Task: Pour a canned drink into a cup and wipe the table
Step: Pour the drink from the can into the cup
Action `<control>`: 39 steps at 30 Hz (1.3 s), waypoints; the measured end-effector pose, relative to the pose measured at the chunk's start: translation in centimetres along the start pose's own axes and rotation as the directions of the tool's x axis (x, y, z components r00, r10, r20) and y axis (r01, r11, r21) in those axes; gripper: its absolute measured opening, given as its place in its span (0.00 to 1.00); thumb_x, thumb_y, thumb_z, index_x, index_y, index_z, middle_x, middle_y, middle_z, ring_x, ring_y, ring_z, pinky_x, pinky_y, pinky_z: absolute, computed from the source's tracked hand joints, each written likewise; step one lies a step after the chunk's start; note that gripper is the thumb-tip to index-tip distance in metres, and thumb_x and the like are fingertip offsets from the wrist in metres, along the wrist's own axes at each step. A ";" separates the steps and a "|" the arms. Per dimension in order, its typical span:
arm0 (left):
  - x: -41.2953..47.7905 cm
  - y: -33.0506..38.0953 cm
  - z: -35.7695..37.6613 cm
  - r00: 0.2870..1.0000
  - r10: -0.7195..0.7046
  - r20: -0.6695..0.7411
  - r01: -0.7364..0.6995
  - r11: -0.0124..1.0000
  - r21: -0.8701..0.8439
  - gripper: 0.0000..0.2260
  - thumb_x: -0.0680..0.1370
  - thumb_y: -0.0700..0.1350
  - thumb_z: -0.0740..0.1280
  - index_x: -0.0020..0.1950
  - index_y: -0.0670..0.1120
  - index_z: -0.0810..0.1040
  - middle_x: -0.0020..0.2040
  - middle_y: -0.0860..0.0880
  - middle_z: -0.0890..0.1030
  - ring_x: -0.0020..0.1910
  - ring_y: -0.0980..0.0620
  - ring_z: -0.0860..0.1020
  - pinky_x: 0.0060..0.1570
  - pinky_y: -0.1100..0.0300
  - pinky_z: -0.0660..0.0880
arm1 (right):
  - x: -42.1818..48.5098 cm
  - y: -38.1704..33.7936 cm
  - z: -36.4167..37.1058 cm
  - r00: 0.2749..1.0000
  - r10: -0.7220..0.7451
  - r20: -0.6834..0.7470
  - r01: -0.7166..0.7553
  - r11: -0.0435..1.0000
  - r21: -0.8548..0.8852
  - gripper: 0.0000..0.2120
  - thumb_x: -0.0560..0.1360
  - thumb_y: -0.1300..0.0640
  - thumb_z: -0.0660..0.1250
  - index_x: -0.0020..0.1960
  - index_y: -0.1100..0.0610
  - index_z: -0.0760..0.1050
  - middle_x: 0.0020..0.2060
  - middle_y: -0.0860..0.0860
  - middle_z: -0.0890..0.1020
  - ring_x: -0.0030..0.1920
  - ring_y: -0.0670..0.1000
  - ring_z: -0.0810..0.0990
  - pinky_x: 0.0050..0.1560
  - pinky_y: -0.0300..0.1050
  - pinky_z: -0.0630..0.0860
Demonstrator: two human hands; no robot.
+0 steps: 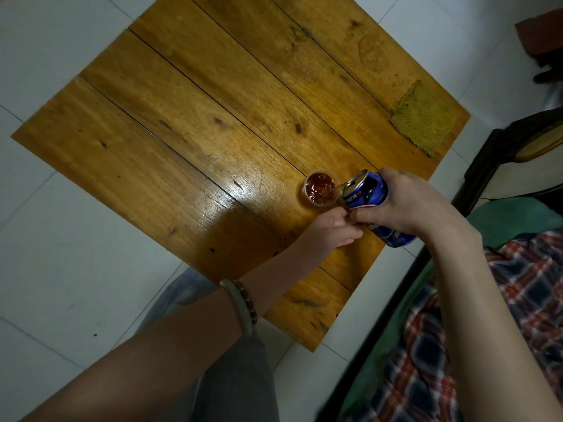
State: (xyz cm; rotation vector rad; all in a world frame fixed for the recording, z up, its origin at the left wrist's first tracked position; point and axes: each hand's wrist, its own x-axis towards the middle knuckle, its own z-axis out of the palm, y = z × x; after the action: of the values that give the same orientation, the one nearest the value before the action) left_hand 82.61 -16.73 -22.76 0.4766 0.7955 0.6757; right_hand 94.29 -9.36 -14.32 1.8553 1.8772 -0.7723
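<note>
Gripping a tilted blue can (370, 193) with right hand (417, 205) fingers over a filled clear cup (321, 188), left hand (330, 226) beside it, fingers half hidden, grip unclear, woven cloth (423, 118) well apart on the surface (182, 117).

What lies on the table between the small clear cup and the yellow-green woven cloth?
Nothing: the head view shows only bare wooden table planks between the small clear cup and the yellow-green woven cloth.

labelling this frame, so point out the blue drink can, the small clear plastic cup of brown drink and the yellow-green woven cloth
blue drink can (370, 190): head view, side of its body
small clear plastic cup (318, 203): head view, its near wall
yellow-green woven cloth (423, 118): head view, its middle
</note>
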 end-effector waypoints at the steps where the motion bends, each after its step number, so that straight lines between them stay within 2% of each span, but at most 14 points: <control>1: 0.0 0.0 0.0 1.000 0.002 0.002 -0.002 1.000 -0.006 0.14 0.67 0.42 0.64 0.52 0.49 0.75 0.50 0.51 0.79 0.55 0.54 0.76 0.57 0.60 0.72 | 0.0 0.0 -0.1 1.000 0.001 -0.002 -0.001 1.000 -0.001 0.24 0.61 0.40 0.73 0.48 0.51 0.68 0.41 0.51 0.71 0.43 0.53 0.72 0.40 0.46 0.67; 15: -0.3 -0.1 -0.1 1.000 -0.005 -0.023 0.005 1.000 -0.004 0.17 0.68 0.42 0.64 0.56 0.44 0.74 0.52 0.46 0.78 0.58 0.50 0.76 0.61 0.56 0.72 | -0.3 -0.4 -0.1 1.000 0.005 -0.010 -0.006 1.000 -0.028 0.25 0.62 0.39 0.73 0.49 0.52 0.67 0.38 0.49 0.69 0.43 0.53 0.72 0.42 0.48 0.70; 29: -0.5 -0.1 -0.1 1.000 0.006 0.004 -0.006 0.999 -0.046 0.14 0.69 0.41 0.64 0.53 0.50 0.75 0.50 0.52 0.80 0.56 0.54 0.76 0.62 0.56 0.71 | -0.3 -0.4 -0.1 1.000 0.005 -0.010 -0.006 0.999 -0.043 0.25 0.61 0.39 0.72 0.49 0.52 0.67 0.39 0.50 0.69 0.44 0.54 0.72 0.42 0.48 0.70; 39: -0.6 -0.1 0.1 1.000 0.002 0.010 -0.002 0.999 -0.042 0.14 0.69 0.42 0.64 0.54 0.50 0.75 0.53 0.49 0.79 0.62 0.49 0.74 0.64 0.54 0.70 | -0.3 -0.1 0.0 1.000 0.005 -0.012 -0.006 0.999 -0.034 0.26 0.60 0.38 0.72 0.48 0.51 0.68 0.42 0.52 0.71 0.44 0.54 0.71 0.42 0.47 0.68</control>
State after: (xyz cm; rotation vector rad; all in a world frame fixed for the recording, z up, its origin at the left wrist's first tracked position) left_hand 82.48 -17.25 -22.49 0.4423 0.7702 0.6899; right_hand 94.21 -9.61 -14.12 1.8475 1.8795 -0.7253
